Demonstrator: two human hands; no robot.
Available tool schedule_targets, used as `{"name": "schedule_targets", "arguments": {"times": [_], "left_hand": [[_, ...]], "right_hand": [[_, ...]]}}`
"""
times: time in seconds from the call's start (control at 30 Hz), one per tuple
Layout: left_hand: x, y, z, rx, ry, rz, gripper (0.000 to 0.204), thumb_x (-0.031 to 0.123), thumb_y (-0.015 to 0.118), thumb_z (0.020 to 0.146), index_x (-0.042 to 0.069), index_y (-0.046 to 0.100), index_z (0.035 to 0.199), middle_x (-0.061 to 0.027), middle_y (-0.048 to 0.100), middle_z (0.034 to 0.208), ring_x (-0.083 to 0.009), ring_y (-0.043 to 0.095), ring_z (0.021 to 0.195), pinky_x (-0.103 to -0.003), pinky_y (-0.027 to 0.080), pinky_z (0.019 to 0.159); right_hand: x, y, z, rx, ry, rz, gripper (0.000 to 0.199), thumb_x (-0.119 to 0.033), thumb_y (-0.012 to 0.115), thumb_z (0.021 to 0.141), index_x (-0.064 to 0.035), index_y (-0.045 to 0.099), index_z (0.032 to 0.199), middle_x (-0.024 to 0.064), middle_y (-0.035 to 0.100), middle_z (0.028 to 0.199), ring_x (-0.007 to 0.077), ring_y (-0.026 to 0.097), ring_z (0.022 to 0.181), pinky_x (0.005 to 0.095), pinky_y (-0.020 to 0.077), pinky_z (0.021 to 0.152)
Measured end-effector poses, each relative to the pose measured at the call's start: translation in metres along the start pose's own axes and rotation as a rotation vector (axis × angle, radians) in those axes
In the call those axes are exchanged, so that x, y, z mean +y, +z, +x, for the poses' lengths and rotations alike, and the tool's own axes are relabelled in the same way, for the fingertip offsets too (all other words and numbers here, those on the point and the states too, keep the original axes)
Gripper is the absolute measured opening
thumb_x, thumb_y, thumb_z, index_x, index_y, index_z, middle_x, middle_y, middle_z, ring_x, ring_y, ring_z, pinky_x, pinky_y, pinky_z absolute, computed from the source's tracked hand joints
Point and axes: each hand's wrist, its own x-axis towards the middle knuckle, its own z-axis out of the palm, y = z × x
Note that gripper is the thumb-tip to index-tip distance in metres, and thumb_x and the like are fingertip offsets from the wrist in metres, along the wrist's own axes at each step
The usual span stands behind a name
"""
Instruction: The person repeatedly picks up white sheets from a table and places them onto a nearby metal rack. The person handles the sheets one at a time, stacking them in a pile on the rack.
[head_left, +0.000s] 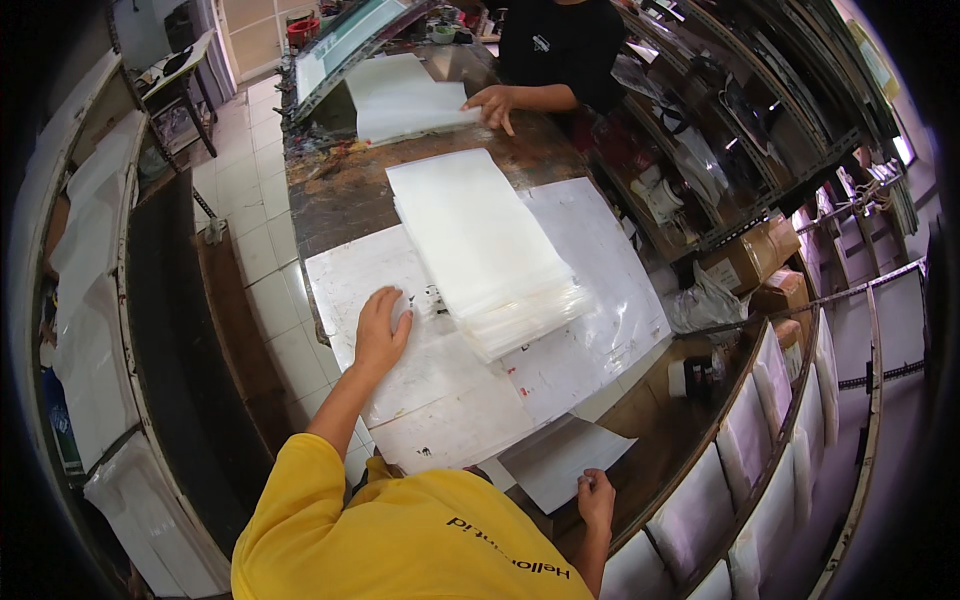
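Observation:
My right hand is low at the right, its fingers closed on the edge of a pale sheet that hangs tilted beside the table's near edge. My left hand lies on the white covering of the table, fingers stretched and the thumb apart, holding nothing. Just right of that hand is a thick stack of white, translucent sheets, its near edges slightly fanned.
Across the table, another person's hand touches a white sheet near a tilted framed screen. Racks holding wrapped white packs stand at the right; more shelving lines the left. Cardboard boxes sit right of the table.

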Motion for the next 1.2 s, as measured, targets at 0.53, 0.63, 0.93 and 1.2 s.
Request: {"name": "schedule_targets", "arguments": {"times": [0.53, 0.63, 0.93, 1.2], "left_hand": [[-0.087, 0.034, 0.174, -0.059, 0.308, 0.610, 0.012, 0.008, 0.058, 0.080, 0.005, 0.067, 0.087, -0.0143, 0.067, 0.089, -0.0343, 0.065, 0.087, -0.047, 0.051, 0.077], [-0.098, 0.032, 0.186, -0.119, 0.385, 0.618, 0.013, 0.003, 0.058, 0.080, 0.004, 0.068, 0.086, -0.0178, 0.066, 0.091, -0.0379, 0.064, 0.088, -0.047, 0.051, 0.079], [-0.061, 0.034, 0.232, -0.199, 0.585, 0.450, 0.036, 0.025, 0.052, 0.101, -0.007, 0.059, 0.115, -0.0242, 0.065, 0.103, -0.0368, 0.061, 0.088, -0.047, 0.051, 0.080], [0.154, 0.020, 0.161, -0.307, 0.565, 0.261, 0.041, 0.021, 0.050, 0.101, -0.009, 0.053, 0.128, -0.0311, 0.058, 0.124, -0.0444, 0.056, 0.114, -0.046, 0.045, 0.100]], "right_hand": [[0.005, -0.022, -0.048, 0.080, 0.058, -0.066, 0.023, -0.012, 0.060, 0.089, -0.0010, 0.064, 0.108, 0.0243, 0.068, 0.093, 0.0419, 0.066, 0.090, 0.0455, 0.0521, 0.081], [-0.003, -0.026, -0.048, -0.023, 0.155, -0.007, 0.032, -0.012, 0.058, 0.088, -0.0056, 0.058, 0.119, 0.0250, 0.066, 0.108, 0.0448, 0.061, 0.103, 0.0516, 0.0491, 0.088], [-0.026, -0.115, -0.030, 0.167, -0.009, 0.130, 0.027, -0.018, 0.063, 0.089, -0.0050, 0.055, 0.111, 0.0194, 0.068, 0.088, 0.0379, 0.068, 0.081, 0.0444, 0.0525, 0.072], [0.049, -0.288, -0.130, 0.705, 0.037, 0.217, 0.026, -0.021, 0.067, 0.087, -0.0064, 0.064, 0.107, 0.0038, 0.064, 0.086, 0.0152, 0.060, 0.080, 0.0308, 0.0501, 0.073]]}}
